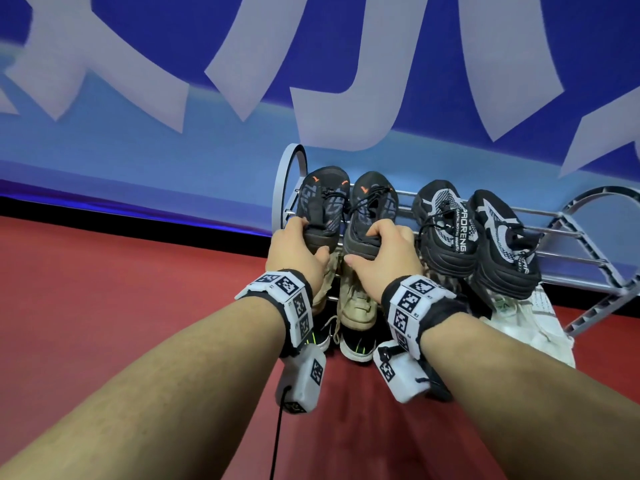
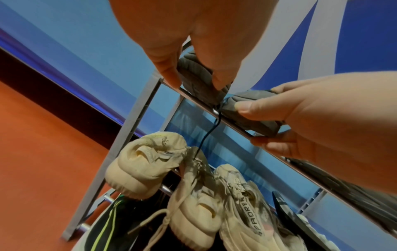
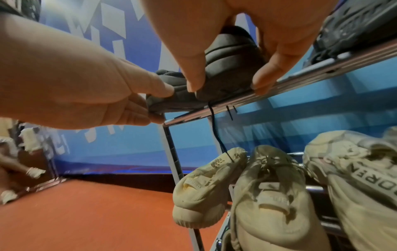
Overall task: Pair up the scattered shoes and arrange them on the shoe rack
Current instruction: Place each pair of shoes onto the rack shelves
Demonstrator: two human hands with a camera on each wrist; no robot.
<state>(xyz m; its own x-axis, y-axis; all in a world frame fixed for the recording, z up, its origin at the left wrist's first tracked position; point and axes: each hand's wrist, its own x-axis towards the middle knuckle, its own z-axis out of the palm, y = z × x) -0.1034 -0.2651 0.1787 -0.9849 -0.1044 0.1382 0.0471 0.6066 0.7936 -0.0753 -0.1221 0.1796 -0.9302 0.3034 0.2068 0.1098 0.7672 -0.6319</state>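
Note:
Two dark grey sneakers with orange marks stand side by side on the top tier of a grey metal shoe rack [image 1: 568,233]. My left hand [image 1: 298,252] grips the heel of the left sneaker [image 1: 320,199], also the dark heel [image 2: 197,79] in the left wrist view. My right hand [image 1: 379,252] grips the heel of the right sneaker [image 1: 372,206], whose heel [image 3: 232,68] rests on the front rail. A black lace [image 3: 217,132] hangs down from it. A black-and-white pair [image 1: 474,233] sits to their right on the same tier.
On the tier below lie beige sneakers [image 3: 270,195], a black shoe with neon-green lines [image 1: 356,344] under them, and white shoes [image 1: 526,317] at the lower right. The red floor [image 1: 121,306] spreads to the left. A blue banner wall [image 1: 173,98] stands behind the rack.

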